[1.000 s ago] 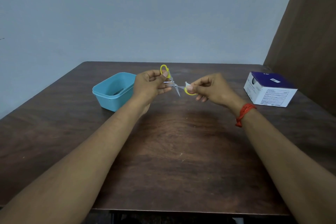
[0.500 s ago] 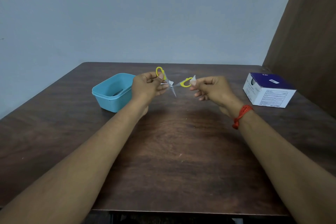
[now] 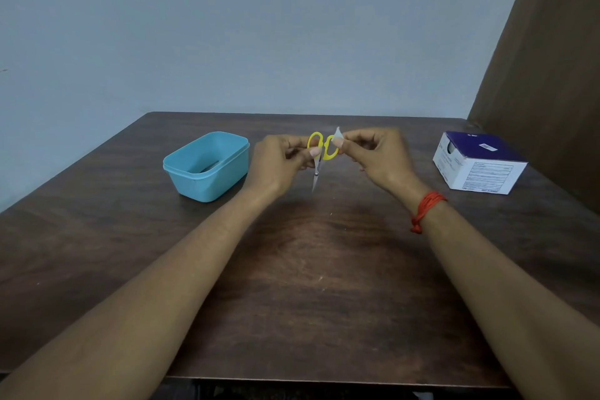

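Small yellow-handled steel scissors (image 3: 319, 154) hang above the dark wooden table (image 3: 308, 286), blades toward me. My left hand (image 3: 279, 159) pinches one ring; my right hand (image 3: 380, 156) pinches a small white wipe (image 3: 337, 136) on the other. I should rub gently, with a steady grip.

Head-worn camera looks forward and down, close over the table (image 3: 308, 273).

Dark wooden table (image 3: 308, 286), surface grain visibly worn at centre. Open teal plastic tub (image 3: 207, 187) stands near the far left corner. White-and-purple carton (image 3: 480, 172) sits at the right edge.
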Demonstrator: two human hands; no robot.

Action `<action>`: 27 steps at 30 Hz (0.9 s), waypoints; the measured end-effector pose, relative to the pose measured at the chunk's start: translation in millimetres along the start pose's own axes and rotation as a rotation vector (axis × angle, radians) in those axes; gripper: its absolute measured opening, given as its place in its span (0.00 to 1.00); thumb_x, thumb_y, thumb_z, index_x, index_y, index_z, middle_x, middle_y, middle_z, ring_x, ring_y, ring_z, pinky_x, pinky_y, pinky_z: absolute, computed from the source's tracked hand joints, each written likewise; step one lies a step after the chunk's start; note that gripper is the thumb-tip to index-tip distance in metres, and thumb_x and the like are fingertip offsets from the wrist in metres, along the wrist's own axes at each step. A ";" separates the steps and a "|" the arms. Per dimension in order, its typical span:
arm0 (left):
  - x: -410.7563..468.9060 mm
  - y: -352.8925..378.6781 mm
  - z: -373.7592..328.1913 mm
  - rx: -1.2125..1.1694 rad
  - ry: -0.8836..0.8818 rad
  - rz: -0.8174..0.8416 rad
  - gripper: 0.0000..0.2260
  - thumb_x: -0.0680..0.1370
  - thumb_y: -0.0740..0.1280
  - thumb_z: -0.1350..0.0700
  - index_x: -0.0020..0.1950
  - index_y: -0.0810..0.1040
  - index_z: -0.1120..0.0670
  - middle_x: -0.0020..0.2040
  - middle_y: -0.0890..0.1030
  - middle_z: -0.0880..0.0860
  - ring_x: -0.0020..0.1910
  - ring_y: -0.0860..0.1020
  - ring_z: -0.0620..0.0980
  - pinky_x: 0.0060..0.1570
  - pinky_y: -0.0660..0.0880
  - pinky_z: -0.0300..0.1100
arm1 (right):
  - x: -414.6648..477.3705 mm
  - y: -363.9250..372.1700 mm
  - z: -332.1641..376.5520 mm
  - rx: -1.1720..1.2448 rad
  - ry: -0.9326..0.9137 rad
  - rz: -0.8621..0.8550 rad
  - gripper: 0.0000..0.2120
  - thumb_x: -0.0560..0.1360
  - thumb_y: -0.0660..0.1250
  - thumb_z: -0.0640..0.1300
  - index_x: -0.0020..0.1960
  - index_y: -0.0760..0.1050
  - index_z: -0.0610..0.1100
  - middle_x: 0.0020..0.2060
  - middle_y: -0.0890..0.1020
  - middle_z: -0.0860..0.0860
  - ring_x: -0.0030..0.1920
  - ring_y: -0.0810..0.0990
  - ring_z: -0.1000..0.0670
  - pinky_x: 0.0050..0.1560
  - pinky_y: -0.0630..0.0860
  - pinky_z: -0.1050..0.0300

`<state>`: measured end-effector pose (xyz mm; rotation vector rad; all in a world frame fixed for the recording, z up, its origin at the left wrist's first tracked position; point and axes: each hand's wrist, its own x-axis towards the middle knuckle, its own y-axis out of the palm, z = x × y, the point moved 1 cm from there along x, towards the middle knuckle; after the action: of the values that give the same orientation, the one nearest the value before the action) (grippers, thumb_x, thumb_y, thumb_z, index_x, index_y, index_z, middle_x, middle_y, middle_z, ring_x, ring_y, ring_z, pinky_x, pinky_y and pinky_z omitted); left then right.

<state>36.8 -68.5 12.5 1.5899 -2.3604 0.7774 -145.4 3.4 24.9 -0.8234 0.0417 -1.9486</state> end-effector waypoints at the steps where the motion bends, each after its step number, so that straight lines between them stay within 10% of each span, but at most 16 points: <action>1: -0.7 0.4 -0.2 0.006 0.009 -0.008 0.07 0.77 0.74 0.55 0.54 0.86 0.52 0.41 0.87 0.52 0.42 0.86 0.48 0.52 0.83 0.48 | -0.5 0.6 0.3 -0.012 -0.013 -0.004 0.04 0.75 0.75 0.47 0.47 0.86 0.48 0.24 0.78 0.66 0.27 0.74 0.65 0.31 0.69 0.70; 12: -2.6 1.6 -0.6 -0.022 0.054 0.017 0.07 0.73 0.78 0.55 0.51 0.87 0.48 0.40 0.87 0.48 0.40 0.86 0.46 0.49 0.84 0.47 | -2.6 0.6 6.6 -0.110 -0.083 -0.034 0.06 0.74 0.76 0.48 0.49 0.87 0.48 0.40 0.87 0.55 0.39 0.82 0.64 0.39 0.74 0.71; 17: -3.7 0.8 0.6 -0.042 0.010 0.040 0.05 0.70 0.79 0.49 0.43 0.87 0.46 0.37 0.87 0.49 0.37 0.86 0.47 0.45 0.84 0.48 | -5.1 2.4 11.1 -0.176 -0.099 0.031 0.06 0.75 0.74 0.49 0.51 0.87 0.49 0.40 0.88 0.52 0.44 0.85 0.47 0.44 0.80 0.52; 27: -2.8 0.6 -1.4 -0.030 0.051 -0.073 0.06 0.71 0.79 0.48 0.45 0.87 0.45 0.38 0.87 0.49 0.38 0.86 0.48 0.45 0.84 0.53 | -4.3 7.6 7.8 -0.171 0.077 0.114 0.10 0.75 0.72 0.50 0.37 0.86 0.48 0.29 0.84 0.50 0.29 0.74 0.55 0.30 0.72 0.54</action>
<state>37.2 -65.4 12.3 1.6155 -2.2544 0.7551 -133.9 5.2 25.9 -0.8382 0.2988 -1.8859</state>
